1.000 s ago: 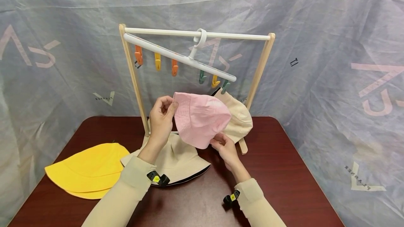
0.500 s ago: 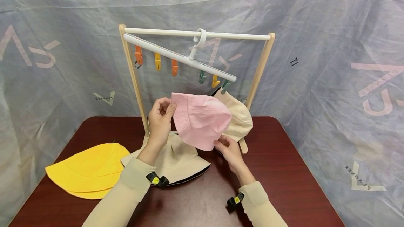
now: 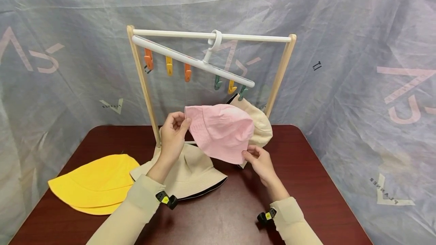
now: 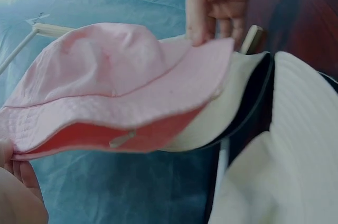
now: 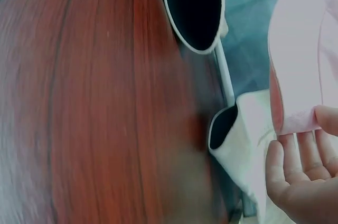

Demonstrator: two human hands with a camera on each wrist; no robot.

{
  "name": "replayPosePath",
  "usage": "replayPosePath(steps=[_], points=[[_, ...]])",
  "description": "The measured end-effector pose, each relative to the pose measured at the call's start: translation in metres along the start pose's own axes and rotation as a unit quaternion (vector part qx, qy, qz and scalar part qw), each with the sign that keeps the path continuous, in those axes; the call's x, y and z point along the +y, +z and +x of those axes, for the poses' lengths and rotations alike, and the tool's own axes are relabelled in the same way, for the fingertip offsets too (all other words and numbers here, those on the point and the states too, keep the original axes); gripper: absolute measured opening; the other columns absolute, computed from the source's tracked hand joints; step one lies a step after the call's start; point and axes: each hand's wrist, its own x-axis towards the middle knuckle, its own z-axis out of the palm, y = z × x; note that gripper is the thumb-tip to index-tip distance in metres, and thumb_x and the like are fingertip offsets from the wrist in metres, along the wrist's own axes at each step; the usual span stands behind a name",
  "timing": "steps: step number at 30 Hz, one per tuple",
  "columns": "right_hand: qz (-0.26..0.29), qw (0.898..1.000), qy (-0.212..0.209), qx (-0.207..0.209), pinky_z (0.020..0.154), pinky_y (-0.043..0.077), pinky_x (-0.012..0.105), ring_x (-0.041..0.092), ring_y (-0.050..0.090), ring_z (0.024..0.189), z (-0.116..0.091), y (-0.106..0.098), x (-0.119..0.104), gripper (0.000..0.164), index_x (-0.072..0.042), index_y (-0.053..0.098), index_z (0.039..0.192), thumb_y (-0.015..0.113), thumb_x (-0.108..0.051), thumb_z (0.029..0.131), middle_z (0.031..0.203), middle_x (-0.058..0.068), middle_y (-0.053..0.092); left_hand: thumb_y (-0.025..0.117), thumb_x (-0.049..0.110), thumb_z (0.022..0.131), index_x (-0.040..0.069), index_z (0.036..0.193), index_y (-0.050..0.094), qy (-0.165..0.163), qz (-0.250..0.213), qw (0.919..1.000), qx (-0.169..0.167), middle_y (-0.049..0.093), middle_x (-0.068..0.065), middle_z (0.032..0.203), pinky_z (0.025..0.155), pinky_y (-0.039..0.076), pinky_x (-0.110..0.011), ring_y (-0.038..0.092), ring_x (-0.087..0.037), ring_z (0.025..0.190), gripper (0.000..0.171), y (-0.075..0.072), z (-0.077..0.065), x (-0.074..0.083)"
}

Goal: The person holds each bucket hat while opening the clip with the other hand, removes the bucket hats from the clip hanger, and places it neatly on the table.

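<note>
A pink bucket hat [image 3: 221,131] is held up in front of the rack, its crown turned to the right. My left hand [image 3: 174,133] pinches the brim at its left corner, while my right hand [image 3: 262,163] pinches the brim at the lower right. In the left wrist view the pink hat [image 4: 100,71] spans between both hands, and its darker pink inside shows below the brim. The right wrist view has my right hand [image 5: 309,168] with the thumb on top of the brim and fingers beneath. Behind it, a cream bucket hat [image 3: 263,126] hangs from a green clip [image 3: 243,93].
A white hanger [image 3: 194,62] with several coloured clips hangs slanted from the rack's white rod [image 3: 170,33]. Another cream hat [image 3: 190,173] lies under my left forearm on the dark red table [image 3: 306,199]. A folded yellow hat [image 3: 95,184] lies at the left.
My right hand has moved to the right and a little lower along with its end of the pink hat. The pink hat sits slightly lower and more stretched out. The left hand has barely moved.
</note>
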Motion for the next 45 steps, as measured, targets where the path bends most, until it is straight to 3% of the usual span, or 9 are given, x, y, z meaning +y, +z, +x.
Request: replayPosePath(steps=[7, 12, 16, 19, 26, 30, 35, 39, 45], points=[[-0.018, 1.000, 0.012, -0.007, 0.088, 0.053, 0.044, 0.018, 0.065, 0.088, -0.002, -0.018, -0.006, 0.029, 0.001, 0.065, 0.112, 0.072, -0.016, 0.090, 0.101, 0.016, 0.068, 0.063, 0.003, 0.094, -0.007, 0.111, 0.051, -0.019, 0.012, 0.9995, -0.023, 0.055, -0.012, 0.102, 0.084, 0.047, -0.022, 0.054, -0.018, 0.095, 0.023, -0.005, -0.007, -0.010], [-0.029, 0.999, 0.019, -0.014, 0.087, 0.053, 0.042, 0.018, 0.064, 0.091, -0.002, -0.028, -0.010, 0.029, 0.002, 0.065, 0.115, 0.070, -0.015, 0.091, 0.105, 0.019, 0.067, 0.063, 0.005, 0.095, -0.006, 0.112, 0.051, -0.021, 0.042, 0.9979, -0.045, 0.056, -0.016, 0.105, 0.087, 0.047, -0.025, 0.055, -0.022, 0.098, 0.024, -0.008, -0.013, -0.012], [-0.052, 0.999, 0.012, -0.002, 0.072, 0.052, 0.033, 0.014, 0.062, 0.084, 0.000, -0.033, -0.006, 0.029, -0.004, 0.067, 0.112, 0.073, -0.021, 0.090, 0.101, 0.013, 0.068, 0.063, 0.007, 0.095, -0.005, 0.113, 0.051, -0.016, 0.051, 0.9968, -0.061, 0.056, -0.018, 0.106, 0.086, 0.049, -0.026, 0.055, -0.024, 0.099, 0.025, -0.011, -0.015, -0.016], [-0.059, 0.998, 0.013, -0.002, 0.064, 0.050, 0.032, 0.014, 0.060, 0.078, 0.000, -0.037, -0.008, 0.029, -0.006, 0.067, 0.112, 0.073, -0.023, 0.089, 0.099, 0.010, 0.068, 0.063, 0.007, 0.095, -0.006, 0.113, 0.051, -0.017, 0.052, 0.9959, -0.072, 0.057, -0.019, 0.106, 0.084, 0.050, -0.025, 0.056, -0.026, 0.098, 0.026, -0.014, -0.016, -0.019], [-0.054, 0.998, 0.023, -0.017, 0.072, 0.055, 0.046, 0.016, 0.062, 0.079, -0.003, -0.047, -0.012, 0.028, -0.006, 0.066, 0.113, 0.072, -0.022, 0.090, 0.102, 0.012, 0.067, 0.062, 0.004, 0.095, -0.005, 0.116, 0.050, -0.013, 0.074, 0.9920, -0.102, 0.059, -0.020, 0.107, 0.078, 0.052, -0.024, 0.058, -0.030, 0.095, 0.025, -0.017, -0.021, -0.021], [-0.062, 0.998, 0.014, -0.020, 0.071, 0.056, 0.037, 0.016, 0.063, 0.081, -0.005, -0.052, -0.013, 0.030, -0.003, 0.065, 0.114, 0.072, -0.020, 0.090, 0.101, 0.015, 0.066, 0.063, 0.003, 0.094, -0.003, 0.115, 0.051, -0.008, 0.104, 0.9885, -0.110, 0.061, -0.019, 0.104, 0.075, 0.053, -0.028, 0.060, -0.030, 0.092, 0.025, -0.018, -0.024, -0.025], [-0.096, 0.995, 0.006, -0.014, 0.072, 0.054, 0.031, 0.015, 0.063, 0.083, -0.007, -0.059, -0.012, 0.030, -0.002, 0.066, 0.113, 0.072, -0.022, 0.090, 0.099, 0.013, 0.066, 0.066, 0.008, 0.093, 0.002, 0.114, 0.052, -0.030, 0.113, 0.9868, -0.112, 0.061, -0.015, 0.103, 0.074, 0.054, -0.028, 0.062, -0.026, 0.089, 0.026, -0.021, -0.026, -0.046], [-0.117, 0.993, 0.006, -0.017, 0.072, 0.053, 0.029, 0.015, 0.064, 0.084, -0.008, -0.065, -0.011, 0.030, -0.003, 0.066, 0.111, 0.072, -0.024, 0.090, 0.098, 0.011, 0.066, 0.068, 0.013, 0.092, 0.007, 0.112, 0.052, -0.053, 0.101, 0.9842, -0.136, 0.061, -0.012, 0.100, 0.073, 0.055, -0.026, 0.063, -0.023, 0.086, 0.026, -0.025, -0.029, -0.057], [-0.144, 0.989, 0.004, -0.026, 0.070, 0.052, 0.025, 0.015, 0.063, 0.083, -0.012, -0.074, -0.011, 0.030, -0.003, 0.066, 0.112, 0.071, -0.023, 0.091, 0.098, 0.012, 0.065, 0.069, 0.011, 0.091, 0.013, 0.107, 0.051, -0.071, 0.121, 0.9746, -0.174, 0.062, -0.009, 0.094, 0.070, 0.056, -0.028, 0.064, -0.021, 0.082, 0.025, -0.028, -0.034, -0.065]])
